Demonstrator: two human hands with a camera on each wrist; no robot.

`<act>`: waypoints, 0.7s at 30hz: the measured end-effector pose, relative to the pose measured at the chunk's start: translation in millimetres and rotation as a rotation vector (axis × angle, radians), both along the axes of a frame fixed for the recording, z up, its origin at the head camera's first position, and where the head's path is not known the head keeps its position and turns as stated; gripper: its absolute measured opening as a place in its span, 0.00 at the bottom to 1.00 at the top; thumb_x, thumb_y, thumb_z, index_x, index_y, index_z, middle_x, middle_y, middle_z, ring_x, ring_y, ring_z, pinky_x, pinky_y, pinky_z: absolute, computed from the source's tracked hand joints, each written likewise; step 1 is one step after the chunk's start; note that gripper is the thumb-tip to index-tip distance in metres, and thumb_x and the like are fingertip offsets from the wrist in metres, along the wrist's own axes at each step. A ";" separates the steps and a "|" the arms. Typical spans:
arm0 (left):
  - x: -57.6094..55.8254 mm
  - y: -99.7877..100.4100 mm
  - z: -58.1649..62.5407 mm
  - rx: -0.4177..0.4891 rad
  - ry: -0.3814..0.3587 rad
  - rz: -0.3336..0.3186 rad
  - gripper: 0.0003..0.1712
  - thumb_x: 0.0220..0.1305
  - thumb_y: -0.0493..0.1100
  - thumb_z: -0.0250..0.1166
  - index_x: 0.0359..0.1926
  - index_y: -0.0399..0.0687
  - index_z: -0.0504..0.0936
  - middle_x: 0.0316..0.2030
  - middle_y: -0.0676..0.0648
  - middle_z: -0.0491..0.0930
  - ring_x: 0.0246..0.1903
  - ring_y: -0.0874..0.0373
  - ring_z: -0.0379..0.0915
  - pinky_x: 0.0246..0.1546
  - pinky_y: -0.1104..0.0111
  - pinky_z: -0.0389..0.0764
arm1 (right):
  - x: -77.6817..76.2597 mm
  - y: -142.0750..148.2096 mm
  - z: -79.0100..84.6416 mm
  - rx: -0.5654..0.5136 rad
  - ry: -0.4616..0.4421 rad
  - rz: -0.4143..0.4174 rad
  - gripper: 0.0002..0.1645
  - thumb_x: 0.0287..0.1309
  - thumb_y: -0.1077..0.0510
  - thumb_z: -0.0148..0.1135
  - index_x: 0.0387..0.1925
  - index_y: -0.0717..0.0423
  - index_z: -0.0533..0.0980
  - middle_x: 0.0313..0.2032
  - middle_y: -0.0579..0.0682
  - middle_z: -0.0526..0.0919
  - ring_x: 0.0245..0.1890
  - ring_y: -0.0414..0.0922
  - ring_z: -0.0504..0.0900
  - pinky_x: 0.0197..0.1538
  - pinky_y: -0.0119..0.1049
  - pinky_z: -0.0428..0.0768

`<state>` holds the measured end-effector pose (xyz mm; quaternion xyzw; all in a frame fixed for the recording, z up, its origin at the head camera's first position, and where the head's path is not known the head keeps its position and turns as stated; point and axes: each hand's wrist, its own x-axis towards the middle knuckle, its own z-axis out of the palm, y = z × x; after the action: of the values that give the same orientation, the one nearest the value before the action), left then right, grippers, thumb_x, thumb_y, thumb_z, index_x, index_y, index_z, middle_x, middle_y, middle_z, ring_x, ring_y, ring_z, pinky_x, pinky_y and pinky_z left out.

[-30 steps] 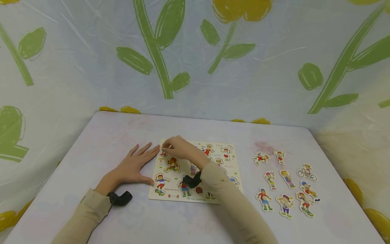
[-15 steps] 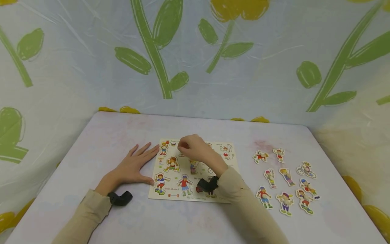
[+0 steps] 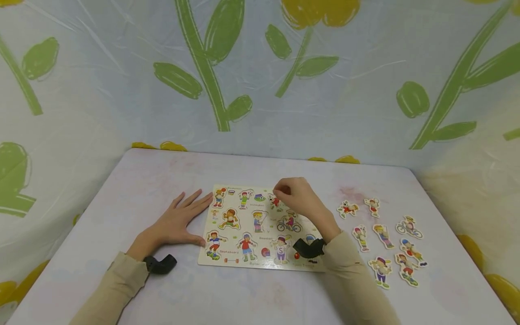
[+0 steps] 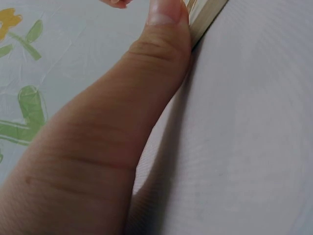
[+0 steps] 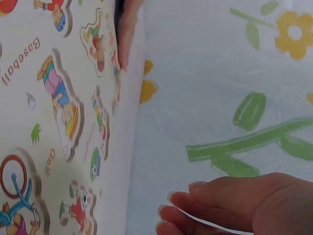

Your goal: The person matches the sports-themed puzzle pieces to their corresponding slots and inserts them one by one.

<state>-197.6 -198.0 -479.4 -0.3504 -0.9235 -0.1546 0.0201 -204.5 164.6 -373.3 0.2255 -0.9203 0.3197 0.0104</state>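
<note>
A cream wooden puzzle board [image 3: 252, 241] with printed sports figures lies mid-table. My left hand [image 3: 174, 223] rests flat to its left, fingers spread, fingertips and thumb at the board's edge; the left wrist view shows the thumb [image 4: 164, 29] against that edge. Over the board's upper right hovers my right hand [image 3: 300, 196], fingers loosely curled. In the right wrist view nothing shows between its thumb and fingers [image 5: 178, 215]. A running-child piece [image 3: 229, 219] and a basketball-player piece [image 3: 219, 197] sit in the board's left part; other spots, such as the golf figure [image 5: 63, 107], show as recesses.
Several loose figure pieces lie right of the board, among them a cyclist [image 3: 409, 227], a baseball player [image 3: 380, 271] and a skateboarder [image 3: 407, 269]. The right sleeve [image 3: 357, 275] covers part of the table near them. A flower-patterned curtain [image 3: 325, 113] stands behind the table.
My right hand has moved right from the board's upper left corner, uncovering the basketball-player piece, and is now over the upper right. The left hand has stayed in place.
</note>
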 end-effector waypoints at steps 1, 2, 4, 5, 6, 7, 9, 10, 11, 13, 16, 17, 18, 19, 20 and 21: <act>-0.1 0.3 0.0 0.001 0.002 0.000 0.71 0.41 0.84 0.63 0.78 0.49 0.53 0.77 0.50 0.52 0.76 0.44 0.40 0.72 0.41 0.37 | -0.1 4.9 0.2 -0.001 0.004 -0.007 0.08 0.65 0.61 0.62 0.38 0.61 0.84 0.31 0.51 0.86 0.29 0.43 0.82 0.36 0.41 0.82; -0.3 0.4 -0.2 0.000 0.005 0.001 0.71 0.41 0.84 0.62 0.78 0.49 0.53 0.77 0.50 0.52 0.76 0.44 0.40 0.72 0.41 0.37 | -0.2 9.5 0.3 0.002 0.010 -0.016 0.08 0.65 0.62 0.62 0.38 0.61 0.84 0.32 0.51 0.86 0.29 0.44 0.82 0.37 0.42 0.82; -0.6 0.8 -1.1 0.000 0.005 0.002 0.72 0.41 0.85 0.62 0.78 0.50 0.53 0.77 0.50 0.52 0.76 0.44 0.40 0.72 0.41 0.37 | 0.3 18.1 0.8 0.008 0.007 -0.038 0.08 0.65 0.61 0.62 0.38 0.61 0.84 0.32 0.51 0.86 0.29 0.44 0.82 0.36 0.43 0.82; -0.9 1.0 -1.9 -0.003 0.002 0.004 0.72 0.41 0.85 0.62 0.78 0.50 0.53 0.77 0.51 0.52 0.76 0.44 0.39 0.72 0.41 0.37 | 0.6 22.3 1.2 0.014 0.006 -0.049 0.08 0.65 0.61 0.62 0.38 0.61 0.84 0.32 0.51 0.86 0.29 0.44 0.82 0.36 0.43 0.82; -1.0 1.2 -2.5 -0.003 0.000 0.005 0.72 0.40 0.85 0.61 0.78 0.51 0.53 0.77 0.51 0.52 0.76 0.45 0.39 0.72 0.41 0.36 | 0.8 26.7 1.6 0.021 0.005 -0.060 0.08 0.65 0.61 0.62 0.38 0.61 0.84 0.32 0.51 0.86 0.29 0.44 0.82 0.36 0.43 0.82; -0.8 1.1 -3.4 -0.004 -0.003 0.007 0.72 0.41 0.86 0.61 0.78 0.51 0.52 0.77 0.51 0.51 0.76 0.45 0.39 0.72 0.42 0.36 | 1.3 31.1 1.8 0.028 0.005 -0.071 0.08 0.65 0.61 0.62 0.38 0.61 0.84 0.32 0.51 0.86 0.29 0.45 0.82 0.36 0.44 0.82; -0.7 0.9 -5.1 -0.008 -0.007 0.008 0.71 0.41 0.86 0.60 0.79 0.52 0.52 0.77 0.52 0.51 0.76 0.45 0.38 0.72 0.42 0.36 | 1.9 40.2 3.1 0.041 0.001 -0.099 0.08 0.65 0.61 0.63 0.38 0.62 0.84 0.32 0.52 0.86 0.29 0.46 0.82 0.37 0.45 0.82; -0.8 0.7 -5.7 -0.005 -0.009 0.009 0.71 0.41 0.85 0.61 0.79 0.52 0.52 0.77 0.52 0.51 0.76 0.45 0.38 0.72 0.42 0.36 | 2.1 45.2 3.8 0.046 0.002 -0.114 0.08 0.65 0.61 0.63 0.38 0.62 0.84 0.32 0.52 0.86 0.30 0.47 0.82 0.38 0.45 0.82; -0.8 0.6 -6.1 -0.005 -0.006 0.009 0.71 0.41 0.85 0.61 0.79 0.52 0.52 0.77 0.52 0.51 0.76 0.45 0.38 0.72 0.42 0.36 | 1.9 50.4 4.9 0.049 0.005 -0.127 0.08 0.65 0.61 0.63 0.38 0.63 0.84 0.33 0.53 0.86 0.31 0.47 0.82 0.39 0.46 0.83; -1.0 0.2 -6.2 -0.002 0.000 0.009 0.71 0.41 0.85 0.61 0.79 0.51 0.52 0.77 0.51 0.51 0.76 0.45 0.38 0.72 0.41 0.36 | 2.0 61.4 7.0 0.056 -0.003 -0.161 0.08 0.65 0.61 0.63 0.38 0.63 0.84 0.33 0.54 0.86 0.32 0.48 0.82 0.39 0.46 0.82; -1.1 -0.3 -5.6 0.001 0.005 0.007 0.71 0.41 0.85 0.62 0.78 0.51 0.52 0.77 0.52 0.52 0.76 0.45 0.39 0.72 0.41 0.36 | 3.2 77.7 10.0 0.060 -0.025 -0.207 0.09 0.65 0.60 0.63 0.38 0.64 0.84 0.33 0.55 0.86 0.32 0.48 0.82 0.36 0.43 0.82; -1.1 -0.3 -5.3 0.001 0.007 0.006 0.71 0.41 0.85 0.62 0.78 0.51 0.53 0.77 0.52 0.52 0.76 0.45 0.39 0.72 0.41 0.37 | 3.6 83.2 10.7 0.059 -0.036 -0.220 0.10 0.65 0.60 0.63 0.38 0.64 0.84 0.33 0.55 0.86 0.31 0.49 0.82 0.35 0.42 0.81; -1.1 -0.4 -5.1 0.001 0.008 0.004 0.71 0.41 0.85 0.62 0.78 0.51 0.53 0.77 0.52 0.52 0.76 0.45 0.39 0.72 0.41 0.37 | 4.0 88.6 11.1 0.061 -0.048 -0.233 0.10 0.65 0.60 0.62 0.39 0.64 0.84 0.33 0.55 0.86 0.30 0.49 0.82 0.35 0.41 0.81; -1.2 -0.5 -5.0 -0.001 0.010 0.003 0.71 0.40 0.85 0.61 0.78 0.51 0.53 0.77 0.52 0.52 0.76 0.45 0.39 0.71 0.41 0.37 | 4.8 93.6 11.6 0.062 -0.062 -0.244 0.11 0.66 0.59 0.62 0.39 0.65 0.84 0.33 0.56 0.86 0.30 0.49 0.82 0.34 0.40 0.80; -1.2 -0.4 -4.9 0.000 0.011 0.001 0.72 0.40 0.85 0.62 0.78 0.51 0.53 0.77 0.52 0.52 0.76 0.45 0.40 0.71 0.41 0.37 | 5.1 99.0 11.6 0.064 -0.073 -0.253 0.11 0.66 0.59 0.62 0.40 0.65 0.83 0.33 0.57 0.86 0.30 0.51 0.82 0.33 0.39 0.80; -1.5 -0.3 -4.8 -0.002 0.014 -0.001 0.72 0.40 0.85 0.62 0.78 0.51 0.53 0.77 0.52 0.52 0.76 0.45 0.40 0.71 0.41 0.37 | 5.4 104.3 11.7 0.064 -0.084 -0.264 0.12 0.66 0.59 0.62 0.40 0.65 0.83 0.33 0.58 0.86 0.30 0.51 0.82 0.33 0.38 0.80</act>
<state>-199.1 -198.3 -484.2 -0.3518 -0.9233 -0.1515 0.0261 -199.0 268.8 -361.6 0.0892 -0.9513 0.2951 0.0063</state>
